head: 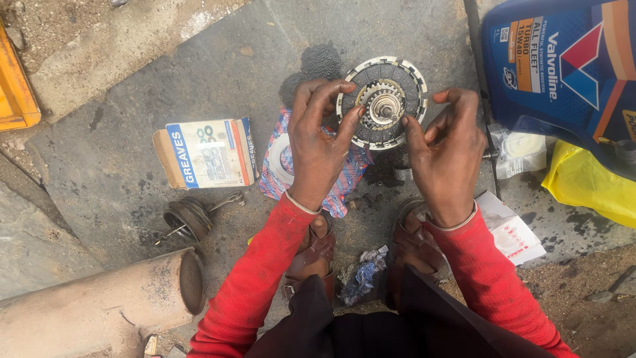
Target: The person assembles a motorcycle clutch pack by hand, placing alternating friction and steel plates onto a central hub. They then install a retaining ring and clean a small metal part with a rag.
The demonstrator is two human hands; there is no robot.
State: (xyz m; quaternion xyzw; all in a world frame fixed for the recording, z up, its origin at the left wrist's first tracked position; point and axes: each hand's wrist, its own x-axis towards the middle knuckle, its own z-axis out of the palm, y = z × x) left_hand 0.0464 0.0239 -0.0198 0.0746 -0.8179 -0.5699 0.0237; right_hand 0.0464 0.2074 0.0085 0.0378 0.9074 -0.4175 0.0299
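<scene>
Clutch assembly (383, 103), a round stack of dark friction plates with pale notched tabs round its rim and a bright toothed hub with a steel shaft at the centre, sits between both hands above the oil-stained stone floor (165, 73). The left hand (319, 142) has its fingers closed on the left rim, thumb pressed near the hub; the right hand (447, 149) pinches the right rim, fingers curled together on the edge. Held this way, even pressure on opposite sides would keep the plates square to the hub and stop the greasy stack from slipping sideways.

Under the left hand lies a patterned plastic wrapper (344, 179) with a pale ring (277, 159) on it. Further left are a worn cardboard box (207, 154), a dark coiled metal part (189, 219) and a dusty, rusted cylinder (112, 305). To the right stand a glossy blue oil jug (563, 66), a yellow bag (586, 185) and a folded paper (510, 229). Brown sandals (315, 255) show below the red sleeves.
</scene>
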